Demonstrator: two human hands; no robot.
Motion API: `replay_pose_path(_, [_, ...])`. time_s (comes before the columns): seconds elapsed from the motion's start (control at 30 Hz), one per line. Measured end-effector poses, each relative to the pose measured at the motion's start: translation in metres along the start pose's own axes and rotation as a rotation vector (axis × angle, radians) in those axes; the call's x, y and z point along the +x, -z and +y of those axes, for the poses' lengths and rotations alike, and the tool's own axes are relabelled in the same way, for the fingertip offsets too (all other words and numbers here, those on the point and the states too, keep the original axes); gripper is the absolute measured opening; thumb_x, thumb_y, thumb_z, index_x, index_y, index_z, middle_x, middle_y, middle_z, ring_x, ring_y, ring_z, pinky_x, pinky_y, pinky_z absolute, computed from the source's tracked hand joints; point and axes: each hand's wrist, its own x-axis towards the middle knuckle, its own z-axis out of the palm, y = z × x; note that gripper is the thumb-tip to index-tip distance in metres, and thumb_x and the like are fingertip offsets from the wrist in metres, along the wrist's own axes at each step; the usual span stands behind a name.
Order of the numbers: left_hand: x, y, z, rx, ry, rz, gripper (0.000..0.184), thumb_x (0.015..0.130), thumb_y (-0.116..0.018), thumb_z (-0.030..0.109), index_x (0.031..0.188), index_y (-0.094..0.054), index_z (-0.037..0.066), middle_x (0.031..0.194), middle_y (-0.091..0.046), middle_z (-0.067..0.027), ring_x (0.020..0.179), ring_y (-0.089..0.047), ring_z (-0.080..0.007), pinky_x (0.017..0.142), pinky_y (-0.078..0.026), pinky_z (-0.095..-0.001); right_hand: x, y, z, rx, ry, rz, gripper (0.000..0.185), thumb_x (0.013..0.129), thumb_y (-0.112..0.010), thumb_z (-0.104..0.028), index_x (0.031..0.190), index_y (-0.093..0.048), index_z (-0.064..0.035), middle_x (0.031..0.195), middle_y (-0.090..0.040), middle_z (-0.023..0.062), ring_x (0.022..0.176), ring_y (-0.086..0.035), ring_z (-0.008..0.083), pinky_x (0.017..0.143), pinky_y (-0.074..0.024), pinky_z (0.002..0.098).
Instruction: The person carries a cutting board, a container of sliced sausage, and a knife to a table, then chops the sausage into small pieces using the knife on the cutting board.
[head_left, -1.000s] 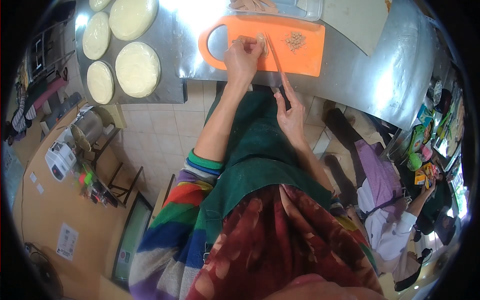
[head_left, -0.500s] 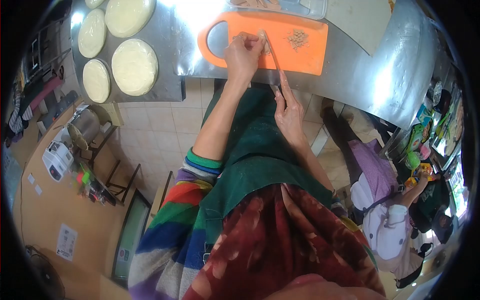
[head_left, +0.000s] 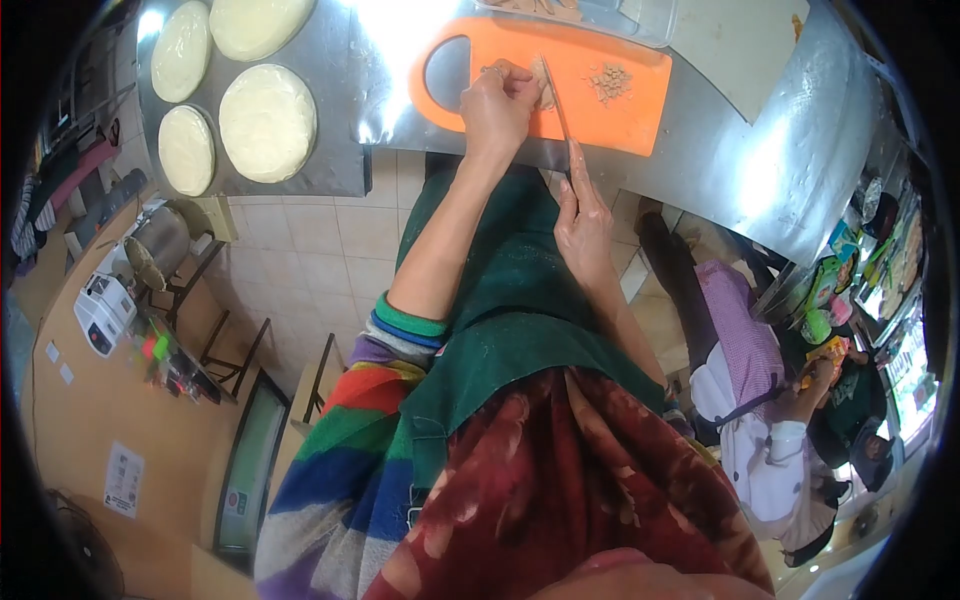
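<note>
Clear plastic tub (head_left: 632,30) holds tan strips (head_left: 545,7) beyond orange board (head_left: 605,128) with diced bits (head_left: 610,82), while left hand (head_left: 497,108), fingertips together, pinches slice (head_left: 543,88) mid-board and right hand (head_left: 585,222) clasps knife (head_left: 557,105) alongside slice.

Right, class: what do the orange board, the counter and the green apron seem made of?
Orange board: probably plastic, fairly matte; evenly coloured, little glare. Counter: likely stainless steel, shiny, judging by silvery glare. Green apron: cloth, matte, draped in folds; fibre unclear.

There's pale dough rounds (head_left: 267,123) off left, a white machine (head_left: 104,314) near a metal bowl (head_left: 170,240), plus somebody (head_left: 765,450) in purple and white over right.
</note>
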Motion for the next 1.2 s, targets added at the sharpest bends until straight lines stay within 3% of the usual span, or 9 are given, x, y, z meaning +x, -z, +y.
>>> replay_pose_path(0.17, [0.0,0.002,0.002,-0.015,0.021,-0.019,0.021,0.087,-0.076,0.015,0.09,-0.07,-0.005,0.075,-0.072,-0.01,0.066,-0.07,-0.0137,0.061,-0.057,-0.027,0.013,-0.009,0.003,-0.035,0.073,0.056,0.052,0.102,-0.048,-0.01,0.153,-0.038,-0.0152,0.124,-0.065,0.0203,0.1,-0.066,0.0404,0.083,-0.0537,0.0489])
replay_pose_path(0.57, [-0.004,0.005,0.012,0.037,0.023,0.011,0.023,0.085,-0.078,0.018,0.089,-0.071,-0.003,0.076,-0.071,-0.0099,0.068,-0.07,-0.0154,0.064,-0.057,-0.0294,0.014,-0.017,0.012,0.011,0.017,0.039,0.058,0.099,-0.05,-0.005,0.154,-0.035,-0.0168,0.115,-0.066,0.028,0.1,-0.066,0.0452,0.082,-0.0533,0.0498])
replay_pose_path(0.77, [-0.004,0.002,0.008,0.025,0.036,0.012,0.024,0.084,-0.079,0.02,0.089,-0.071,-0.002,0.076,-0.072,-0.0102,0.07,-0.069,-0.016,0.067,-0.056,-0.0301,0.015,-0.008,0.007,-0.027,-0.075,-0.042,0.058,0.099,-0.049,-0.005,0.154,-0.035,-0.0157,0.125,-0.063,0.0256,0.103,-0.066,0.0441,0.085,-0.0546,0.0472])
replay_pose_path(1.0, [-0.005,0.005,0.013,0.048,0.028,0.02,0.025,0.085,-0.078,0.021,0.089,-0.071,-0.002,0.077,-0.072,-0.011,0.07,-0.069,-0.0163,0.067,-0.055,-0.0297,0.005,-0.013,0.019,0.029,0.053,0.054,0.059,0.099,-0.05,-0.006,0.154,-0.035,-0.0176,0.13,-0.061,0.0224,0.105,-0.065,0.0448,0.083,-0.0538,0.0481])
replay_pose_path(1.1, [-0.005,0.004,0.011,0.019,0.027,0.024,0.022,0.083,-0.077,0.018,0.088,-0.07,-0.002,0.077,-0.072,-0.0138,0.07,-0.071,-0.0238,0.067,-0.055,-0.034,0.015,-0.008,0.016,0.079,-0.032,-0.006,0.058,0.099,-0.05,-0.008,0.154,-0.036,-0.02,0.132,-0.06,0.0222,0.104,-0.065,0.0453,0.082,-0.0539,0.0481])
replay_pose_path(1.17, [-0.003,0.002,0.008,-0.024,0.04,0.021,0.022,0.083,-0.077,0.018,0.088,-0.07,-0.002,0.076,-0.072,-0.0139,0.07,-0.071,-0.0239,0.067,-0.055,-0.034,0.02,-0.006,0.014,0.125,-0.105,-0.048,0.058,0.099,-0.05,-0.01,0.154,-0.036,-0.0226,0.132,-0.059,0.0233,0.102,-0.065,0.0456,0.081,-0.054,0.0477])
replay_pose_path(1.2, [-0.004,0.002,0.007,-0.046,0.049,0.021,0.022,0.083,-0.077,0.017,0.088,-0.069,-0.002,0.076,-0.072,-0.0139,0.07,-0.071,-0.024,0.067,-0.055,-0.0339,0.021,-0.007,0.017,0.072,-0.037,-0.004,0.058,0.1,-0.051,-0.011,0.154,-0.036,-0.0245,0.128,-0.062,0.0232,0.098,-0.066,0.0452,0.08,-0.054,0.0477])
